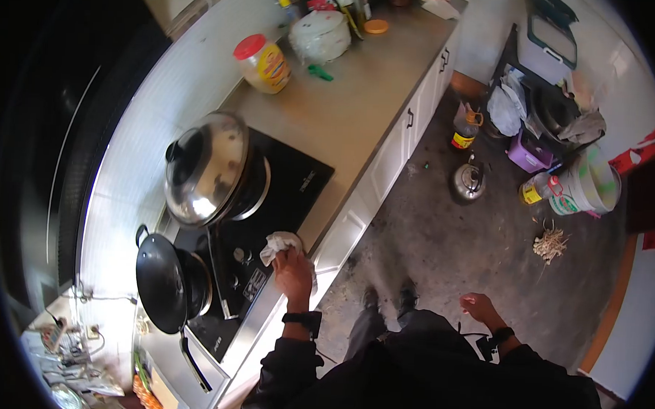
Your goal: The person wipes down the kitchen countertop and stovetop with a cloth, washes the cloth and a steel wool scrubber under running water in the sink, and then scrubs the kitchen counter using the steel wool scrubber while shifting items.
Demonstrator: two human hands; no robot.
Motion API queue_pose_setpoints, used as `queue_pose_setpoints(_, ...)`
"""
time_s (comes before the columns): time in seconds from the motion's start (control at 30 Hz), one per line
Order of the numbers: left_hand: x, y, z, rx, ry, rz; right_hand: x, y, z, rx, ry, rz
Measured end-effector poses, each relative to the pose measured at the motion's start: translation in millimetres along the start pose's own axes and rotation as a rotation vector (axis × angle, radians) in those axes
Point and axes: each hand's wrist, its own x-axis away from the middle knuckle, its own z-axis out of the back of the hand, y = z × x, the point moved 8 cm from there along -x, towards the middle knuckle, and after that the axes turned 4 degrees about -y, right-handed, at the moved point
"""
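My left hand (293,277) is closed on a pale crumpled cloth (282,243), which lies at the front edge of the black gas stove (299,175), close to its knobs. Part of the cloth hangs down beside the hand. A wok (163,281) sits on the nearer burner, its long handle pointing toward me. On the farther burner stands a pot under a shiny domed lid (206,171). My right hand (480,308) hangs over the floor at my side, touching nothing; its fingers are partly curled.
On the counter (354,103) stand a red-lidded jar (264,64) and a plastic-wrapped pot (320,36). A kettle (469,181), oil bottles (464,130), a white bucket (584,186) and a purple basket (528,151) are on the floor's far side. Utensils and a cutting board (167,395) lie lower left.
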Motion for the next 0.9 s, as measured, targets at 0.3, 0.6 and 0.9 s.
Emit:
queue_pose_setpoints(0.3,-129,139,-63,0.010,-0.164,-0.232,6,33,19,-0.435,0.126,-0.103)
queue_pose_setpoints(0.6,-333,103,-55,0.104,0.187,-0.076,-20,-13,88,-0.503,0.240,-0.180)
queue_pose_setpoints(0.9,-327,87,-121,-0.261,-0.314,-0.113,-39,-16,113,-0.552,0.225,-0.269)
